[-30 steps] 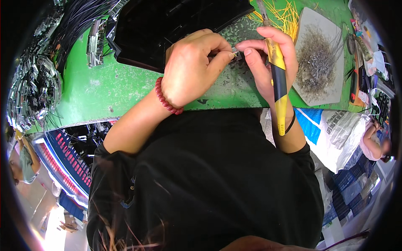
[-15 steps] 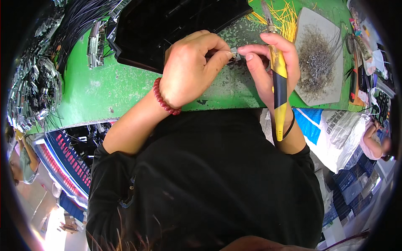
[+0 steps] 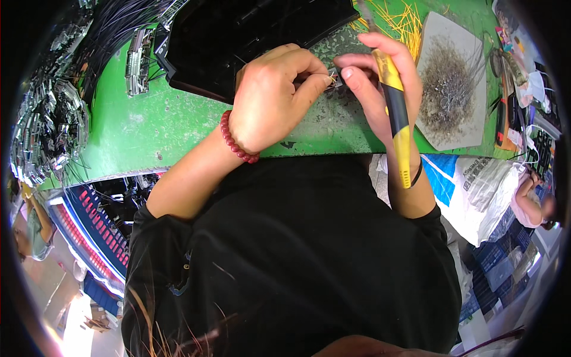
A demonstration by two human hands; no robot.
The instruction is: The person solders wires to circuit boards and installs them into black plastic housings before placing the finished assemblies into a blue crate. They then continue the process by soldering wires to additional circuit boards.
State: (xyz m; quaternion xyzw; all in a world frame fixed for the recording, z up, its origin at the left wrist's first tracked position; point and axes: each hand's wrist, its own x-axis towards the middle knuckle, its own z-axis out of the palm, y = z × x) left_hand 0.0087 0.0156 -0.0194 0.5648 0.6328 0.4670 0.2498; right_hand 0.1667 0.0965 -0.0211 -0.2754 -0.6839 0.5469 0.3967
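My left hand (image 3: 270, 95), with a red bead bracelet (image 3: 235, 140) on the wrist, pinches a small grey metal part (image 3: 333, 79) over the green table (image 3: 148, 128). My right hand (image 3: 380, 83) touches the same part with its fingertips and grips a yellow-and-black handled tool (image 3: 395, 119), whose handle runs down along my forearm. The tool's tip points up past my fingers.
A black plastic tray (image 3: 250, 30) lies behind my hands. A grey board with a heap of thin wire bits (image 3: 449, 83) and loose yellow wires (image 3: 398, 15) sit at right. Metal connectors with black cables (image 3: 47, 125) crowd the left. A white sack (image 3: 482, 184) stands below the table's edge.
My right hand with the tool has shifted slightly up and left toward the part. My left hand keeps its pinch in about the same place.
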